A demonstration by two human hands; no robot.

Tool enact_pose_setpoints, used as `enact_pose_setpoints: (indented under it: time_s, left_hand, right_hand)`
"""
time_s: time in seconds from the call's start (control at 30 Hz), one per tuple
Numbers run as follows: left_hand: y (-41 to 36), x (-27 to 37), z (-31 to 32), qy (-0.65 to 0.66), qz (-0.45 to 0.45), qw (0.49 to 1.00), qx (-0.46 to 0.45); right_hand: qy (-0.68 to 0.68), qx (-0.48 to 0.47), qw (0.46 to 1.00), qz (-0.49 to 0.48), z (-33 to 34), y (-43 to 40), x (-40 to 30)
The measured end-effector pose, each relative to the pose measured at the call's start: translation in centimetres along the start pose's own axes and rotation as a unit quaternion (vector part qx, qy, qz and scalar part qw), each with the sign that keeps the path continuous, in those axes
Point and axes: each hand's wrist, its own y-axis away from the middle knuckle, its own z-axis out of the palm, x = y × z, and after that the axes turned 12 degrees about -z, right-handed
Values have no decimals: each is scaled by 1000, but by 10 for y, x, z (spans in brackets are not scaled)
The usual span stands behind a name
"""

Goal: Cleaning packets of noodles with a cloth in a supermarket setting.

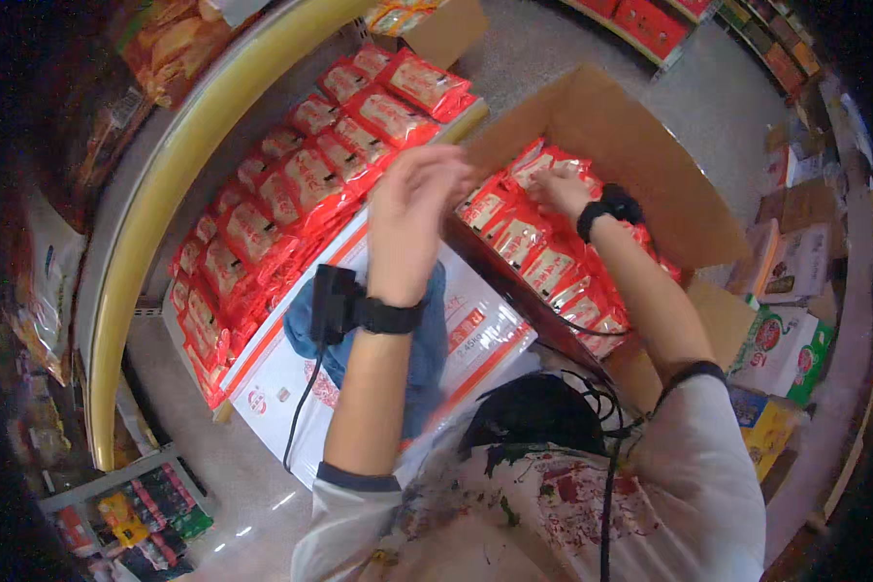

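Note:
My left hand [423, 193] is raised over the right edge of the display of red packets [309, 174]. It is blurred with its fingers loosely bent, and nothing shows in it. Reaching into an open cardboard carton [626, 145], my right hand [564, 190] has its fingertips on red-and-cream plastic packets [542, 247] packed in rows. Whether the fingers grip one is hidden. Below my left forearm stands a white printed carton [480, 313] with orange stripes, bearing writing. A blue cloth-like item [429, 349] shows behind that forearm.
A curved yellow shelf edge [160, 167] runs along the left. Another carton [447, 33] stands beyond the display. Stacked goods [778, 342] line the right side, and a low rack [134, 516] sits at bottom left. Black cables [305, 407] hang from my wrist devices.

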Motion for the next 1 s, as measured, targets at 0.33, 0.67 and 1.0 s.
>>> enact_pose_setpoints:
  time_s: [0.33, 0.67, 1.0]
  left_hand:
    - [-5, -53, 25, -584, 77, 808, 16]
    - [5, -53, 13, -207, 99, 970, -82]
    - [91, 29, -94, -244, 185, 946, 100]
  right_hand:
    - [596, -108, 786, -122, 42, 29, 8]
    - [0, -139, 945, -297, 37, 41, 37]
    - [345, -86, 770, -530, 61, 148, -214]
